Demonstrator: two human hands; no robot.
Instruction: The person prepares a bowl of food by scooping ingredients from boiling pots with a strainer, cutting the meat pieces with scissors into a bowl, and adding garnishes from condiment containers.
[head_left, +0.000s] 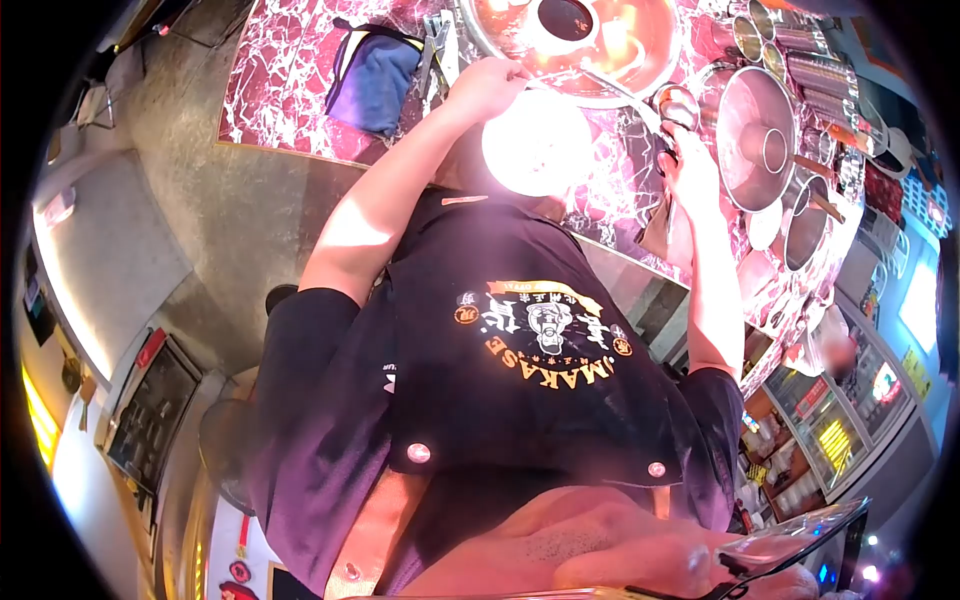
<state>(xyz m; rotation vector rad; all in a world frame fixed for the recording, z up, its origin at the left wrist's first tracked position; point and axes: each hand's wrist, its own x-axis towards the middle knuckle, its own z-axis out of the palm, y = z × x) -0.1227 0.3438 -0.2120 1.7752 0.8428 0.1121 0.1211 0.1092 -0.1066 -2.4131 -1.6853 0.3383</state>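
My left hand (490, 88) is closed, its fingers pinched at the near rim of a large round metal pot (478, 38); glare hides what they hold. In my right hand (686, 165) are scissors (632, 102) with dark handles, their long blades pointing left toward the left fingers. Below the blades sits a round white bowl or plate (537, 145), washed out by bright light, so its contents do not show. Reddish liquid and a round central tube show in the pot. A small round metal container (677, 104) stands beside my right hand.
A blue pouch (375, 80) and metal tongs (437, 55) lie left on the red marbled table (280, 70). To the right stand a metal ring-shaped pot (735, 150), a saucepan (806, 235) and several metal cups (748, 38). Concrete floor (250, 190) lies beyond the table's left edge.
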